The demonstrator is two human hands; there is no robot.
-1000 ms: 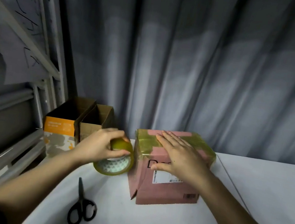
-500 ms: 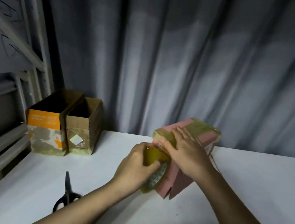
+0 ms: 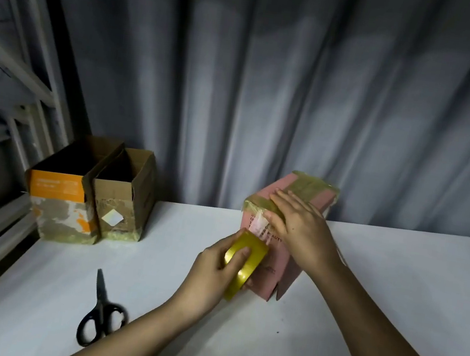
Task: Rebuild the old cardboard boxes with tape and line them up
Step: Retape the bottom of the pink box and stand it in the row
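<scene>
Fingers [image 3: 242,258] of the left hand [image 3: 214,274] are gripping the tape roll [image 3: 246,262] against the upright pink box [image 3: 277,253], right hand [image 3: 300,232] lying flat on it, printing illegible.

Left hand [image 3: 216,268] curled (gripping), right hand [image 3: 300,232] flat, fingers extended

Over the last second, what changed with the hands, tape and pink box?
The pink box was turned so a corner edge now faces the camera. The left hand, gripping the tape roll throughout, moved it from beside the box's left end down along the near side. The right hand stayed flat on the top edge. The scissors and the two open boxes were not touched.
</scene>
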